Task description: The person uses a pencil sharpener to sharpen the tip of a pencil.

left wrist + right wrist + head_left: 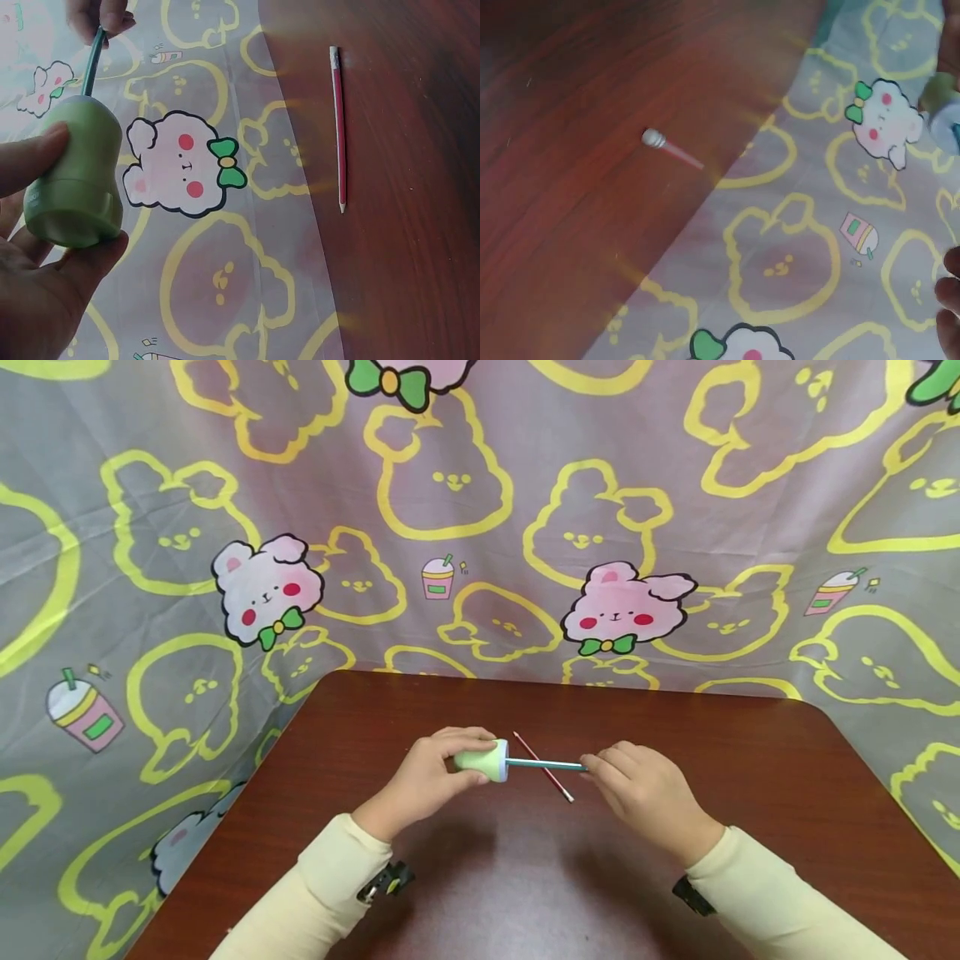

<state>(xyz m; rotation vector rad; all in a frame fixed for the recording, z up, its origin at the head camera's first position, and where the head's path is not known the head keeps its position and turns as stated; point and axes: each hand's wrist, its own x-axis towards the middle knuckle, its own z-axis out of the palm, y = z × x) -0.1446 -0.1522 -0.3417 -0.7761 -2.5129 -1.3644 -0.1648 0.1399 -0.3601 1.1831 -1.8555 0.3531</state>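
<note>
In the head view my left hand (431, 774) grips a light green pencil sharpener (480, 762), thumb and fingers on opposite sides of its body. A teal pencil (546, 764) runs from the sharpener's right end, its inner tip hidden inside. Thumb and fingers of my right hand (647, 792) pinch the pencil's other end. Both are held up over the table. The left wrist view shows the rounded green sharpener (79, 169) close up, the teal pencil (93, 64) standing out of its far end. Only the fingertips of my right hand show at the edge in the right wrist view.
A red pencil (557, 783) with a white eraser end lies on the dark brown table (360, 710), behind and beneath the teal pencil in the head view. A grey patterned cloth (480, 527) hangs along the table's back and sides.
</note>
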